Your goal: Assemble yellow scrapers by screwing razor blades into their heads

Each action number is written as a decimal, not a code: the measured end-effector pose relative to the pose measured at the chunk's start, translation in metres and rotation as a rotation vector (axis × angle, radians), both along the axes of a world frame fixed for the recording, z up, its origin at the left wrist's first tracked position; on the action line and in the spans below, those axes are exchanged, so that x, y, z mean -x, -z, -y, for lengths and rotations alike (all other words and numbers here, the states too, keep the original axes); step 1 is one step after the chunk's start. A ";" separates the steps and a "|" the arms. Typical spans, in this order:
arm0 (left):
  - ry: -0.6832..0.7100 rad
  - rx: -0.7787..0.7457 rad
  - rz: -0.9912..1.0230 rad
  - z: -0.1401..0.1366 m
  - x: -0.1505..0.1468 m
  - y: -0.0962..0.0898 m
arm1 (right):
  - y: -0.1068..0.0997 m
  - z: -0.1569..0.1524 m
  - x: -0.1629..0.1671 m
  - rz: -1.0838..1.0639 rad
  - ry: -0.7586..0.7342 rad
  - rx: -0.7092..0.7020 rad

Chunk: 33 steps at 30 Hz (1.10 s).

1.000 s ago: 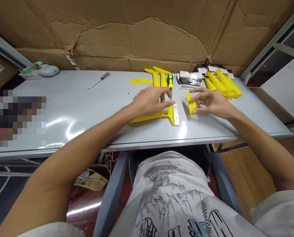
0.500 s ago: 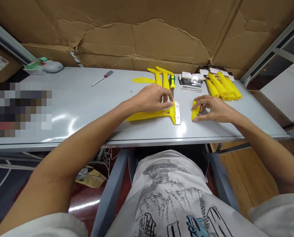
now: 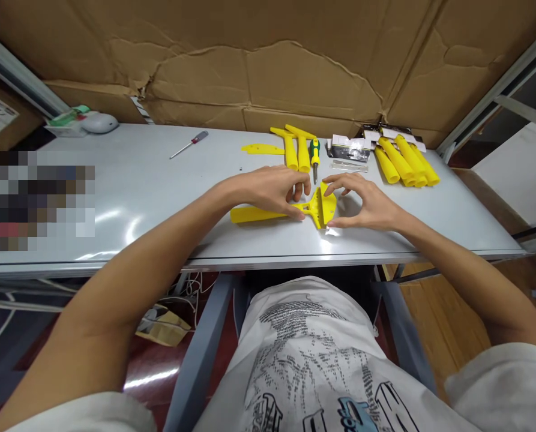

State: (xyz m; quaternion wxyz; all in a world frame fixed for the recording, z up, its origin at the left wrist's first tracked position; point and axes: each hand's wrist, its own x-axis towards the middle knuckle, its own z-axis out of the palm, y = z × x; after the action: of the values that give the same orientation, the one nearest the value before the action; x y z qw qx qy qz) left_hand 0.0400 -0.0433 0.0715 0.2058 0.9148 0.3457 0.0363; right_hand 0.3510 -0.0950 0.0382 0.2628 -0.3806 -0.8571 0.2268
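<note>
The right hand (image 3: 370, 205) pinches a yellow plate (image 3: 328, 207) between its fingers. Left of these, the left hand (image 3: 270, 187), fingers parted, arches over a yellow handle (image 3: 255, 215).

Brown cardboard (image 3: 268, 78) behind grey table (image 3: 159, 183)

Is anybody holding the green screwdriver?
No, the green screwdriver lies on the table, while the right hand holds a yellow plate.

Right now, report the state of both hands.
Left hand: over the yellow handle; grip cannot be told.
Right hand: holding a small yellow plate.
</note>
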 end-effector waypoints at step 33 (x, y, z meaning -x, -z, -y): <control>-0.118 0.424 0.800 0.011 -0.024 0.004 | 0.003 -0.010 0.018 -0.434 0.085 0.001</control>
State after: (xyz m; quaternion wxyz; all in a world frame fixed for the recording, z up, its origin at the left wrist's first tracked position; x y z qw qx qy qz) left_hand 0.0642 -0.0547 0.0672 0.5034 0.7453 0.2904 0.3269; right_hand 0.3329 -0.0849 0.0356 0.4504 -0.3586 -0.7636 0.2925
